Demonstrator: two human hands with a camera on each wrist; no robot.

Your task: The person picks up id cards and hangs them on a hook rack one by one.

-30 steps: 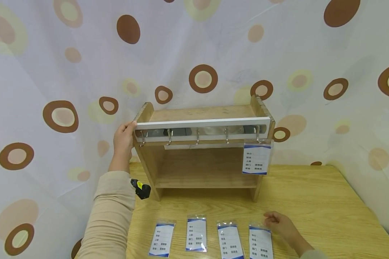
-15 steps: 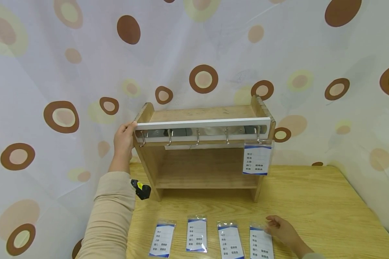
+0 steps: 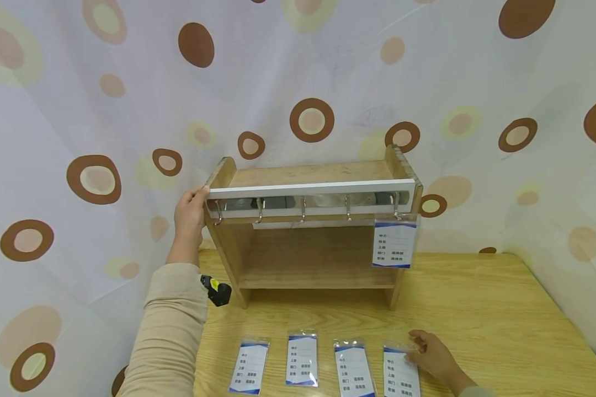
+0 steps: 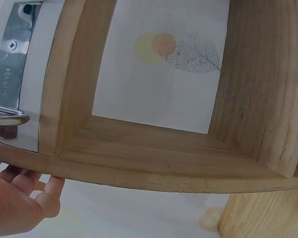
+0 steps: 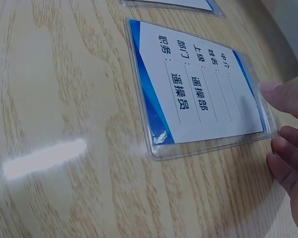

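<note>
Four badges [image 3: 302,361] in a row on table [image 3: 482,314]; fifth badge [image 3: 394,246] on right-end hook [image 3: 396,204]. Your left hand [image 3: 189,216] grips wooden shelf [image 3: 318,256] at upper-left corner. Your right hand [image 3: 433,355] touches row's rightmost badge [image 3: 400,376] at top edge; can't tell whether it pinches.

The off-white wall [image 3: 258,82] carries solid brown ovals [image 3: 196,45] at eleven and two o'clock, brown rings [image 3: 296,120] round cream and peach centres, pale yellow spots [image 3: 193,128] and a grey veined leaf [image 4: 193,53]. The shelf [image 3: 318,248] is tan wood; its rail [image 3: 308,188] is white with a silver plate [image 3: 328,201] and hooks [image 3: 347,208]. Badges [image 3: 401,369], from five to seven o'clock, are white with blue ends and black print, like the hanging badge [image 3: 396,242] at four. The table [image 3: 477,309] is yellow with wavy grain; the sleeve [image 3: 166,331] near eight is beige, the tracker [image 3: 221,292] black and yellow.
</note>
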